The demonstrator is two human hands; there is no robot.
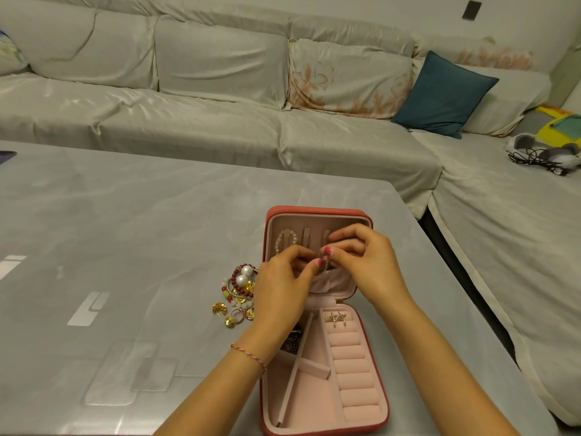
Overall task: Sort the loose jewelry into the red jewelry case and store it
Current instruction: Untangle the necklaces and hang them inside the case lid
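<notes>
The red case (317, 325) lies open on the table (125, 231), its lid under both hands; the left hand (283, 284) and right hand (364, 262) meet over the lid's pocket, fingertips pinching a small metal piece (323, 261) between them. Just left of the left hand sits the loose jewelry (240, 294), beads, pearls and gold earrings; a pearl bracelet (285, 240) hangs beyond it, and a star ring (336, 318) sits in the ring rolls below the right wrist; a sofa (220, 89) stands behind.
</notes>
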